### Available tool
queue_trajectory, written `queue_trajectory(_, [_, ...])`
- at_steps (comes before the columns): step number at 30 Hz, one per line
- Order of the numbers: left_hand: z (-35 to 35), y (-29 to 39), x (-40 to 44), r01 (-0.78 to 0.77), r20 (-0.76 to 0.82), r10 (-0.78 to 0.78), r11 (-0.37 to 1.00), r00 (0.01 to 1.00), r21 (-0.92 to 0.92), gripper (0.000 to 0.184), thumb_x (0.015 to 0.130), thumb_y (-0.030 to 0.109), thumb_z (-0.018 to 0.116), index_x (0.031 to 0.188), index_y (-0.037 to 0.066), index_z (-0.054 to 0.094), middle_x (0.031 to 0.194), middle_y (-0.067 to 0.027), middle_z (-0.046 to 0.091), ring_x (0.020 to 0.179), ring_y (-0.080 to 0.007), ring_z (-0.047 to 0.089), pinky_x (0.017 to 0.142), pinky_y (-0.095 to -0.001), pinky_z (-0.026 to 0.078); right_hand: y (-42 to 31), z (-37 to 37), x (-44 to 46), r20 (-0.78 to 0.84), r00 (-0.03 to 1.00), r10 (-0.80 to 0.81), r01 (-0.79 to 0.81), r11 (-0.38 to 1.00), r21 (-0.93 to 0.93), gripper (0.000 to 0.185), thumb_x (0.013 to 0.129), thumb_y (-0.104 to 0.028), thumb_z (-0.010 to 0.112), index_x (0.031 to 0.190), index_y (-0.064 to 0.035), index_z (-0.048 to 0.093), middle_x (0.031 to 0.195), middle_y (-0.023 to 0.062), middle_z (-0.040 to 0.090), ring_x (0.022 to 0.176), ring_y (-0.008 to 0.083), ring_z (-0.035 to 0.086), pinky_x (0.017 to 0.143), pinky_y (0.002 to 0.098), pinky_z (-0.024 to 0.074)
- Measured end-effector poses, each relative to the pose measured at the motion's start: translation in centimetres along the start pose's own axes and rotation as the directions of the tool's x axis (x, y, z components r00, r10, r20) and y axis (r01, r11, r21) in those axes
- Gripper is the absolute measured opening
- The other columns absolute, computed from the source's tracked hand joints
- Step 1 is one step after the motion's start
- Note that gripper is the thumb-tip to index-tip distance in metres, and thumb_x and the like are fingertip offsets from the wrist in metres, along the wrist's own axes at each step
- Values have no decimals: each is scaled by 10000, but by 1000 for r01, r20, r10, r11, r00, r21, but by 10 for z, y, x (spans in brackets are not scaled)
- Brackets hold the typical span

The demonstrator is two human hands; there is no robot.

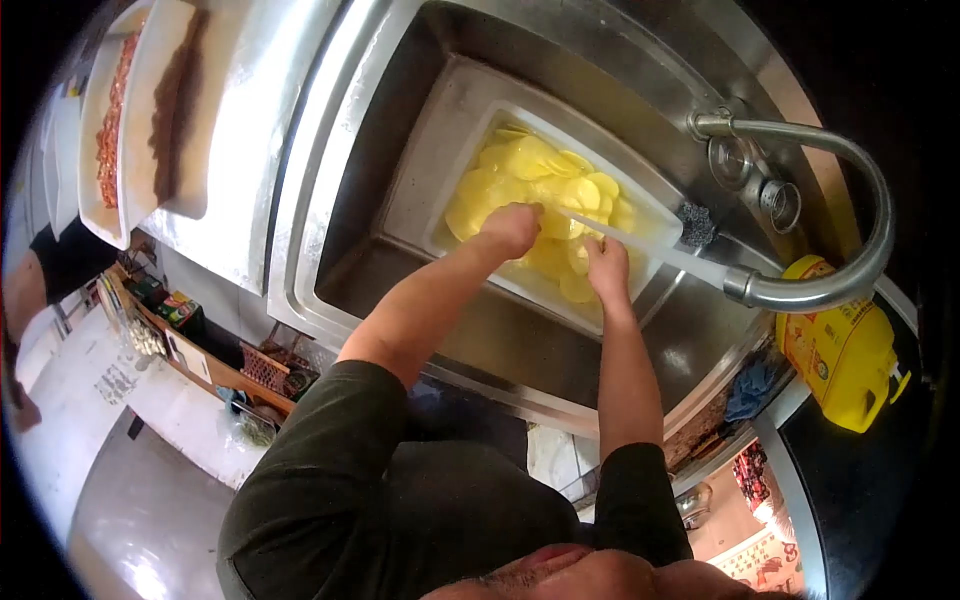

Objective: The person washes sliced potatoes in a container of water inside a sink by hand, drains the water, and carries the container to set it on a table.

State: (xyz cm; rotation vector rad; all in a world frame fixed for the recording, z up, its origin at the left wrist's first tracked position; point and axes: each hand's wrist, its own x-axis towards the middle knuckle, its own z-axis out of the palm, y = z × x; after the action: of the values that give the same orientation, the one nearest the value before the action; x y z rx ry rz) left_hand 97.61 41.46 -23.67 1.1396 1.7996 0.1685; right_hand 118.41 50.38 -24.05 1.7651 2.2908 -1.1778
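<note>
The faucet (800, 293) aims into the white tub (477, 158), wetting yellow slices (530, 157) where left hand (513, 230) and right hand (607, 268) curl half-closed, grip unclear.

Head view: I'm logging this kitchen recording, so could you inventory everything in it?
Sink: one, steel, centre
Tub: one, white, in sink
Thin round slices: many, uncountable, yellow, in tub
Faucet: one, silver, right of sink
Scouring pad: one, grey, sink's right side
Jug: one, yellow, right
Cloth: one, blue, beside jug
Chopped food: one heap, red, in a pale tray, upper left
Basket: one, reddish, lower shelf, left
Edge items: some too dark or blurred to name
Another person's arm: one, dark sleeve, left edge
Sleeves: two, dark, on wearer's arms
Left hand: one, bare, at slices
Right hand: one, bare, at slices
</note>
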Motion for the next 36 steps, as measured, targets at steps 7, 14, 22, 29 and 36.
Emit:
queue_trajectory(7, [-35,-7,-19,-123,-186,76,959,980,-255,436,850,376,628,1101,20,650,1026,-222,662,956,-378,632,830,-423,500,3,-33,-4,-43,989,-142,143,989,35,309,919,-257,602,1007,37,643,908,187,681,851,307,650,798,354,479])
queue_trajectory(14, [-30,-27,-7,-45,-126,-6,917,992,-396,402,879,338,608,1082,-7,640,996,-237,663,912,-407,633,798,-430,501,-17,-67,10,-18,988,-153,146,966,-212,442,854,-244,675,1230,-34,575,1210,217,586,1122,390,544,948,446,436])
queue_trajectory(22, [-23,-24,1,-50,-306,-22,973,952,-227,280,909,264,552,932,-13,582,864,-261,631,838,-448,593,730,-491,476,-69,-19,57,209,937,-280,322,925,-205,574,801,-289,716,1281,-58,503,1249,212,554,1157,383,516,977,449,425])
queue_trajectory(29, [-47,-5,-3,-183,-511,188,981,839,60,338,863,331,615,1058,55,600,1212,-182,576,1116,-381,526,894,-463,448,-94,-15,36,444,896,-20,-4,999,53,368,873,-280,626,1144,-35,581,1057,229,614,1026,400,572,866,454,459])
queue_trajectory(36, [-41,23,-1,-96,-19,115,895,993,435,710,859,444,615,1457,178,340,1563,-99,202,1401,-409,221,1119,-520,258,-68,-64,-12,234,953,-194,227,966,-124,333,916,-240,588,1162,-17,608,1059,209,641,992,376,607,876,417,468])
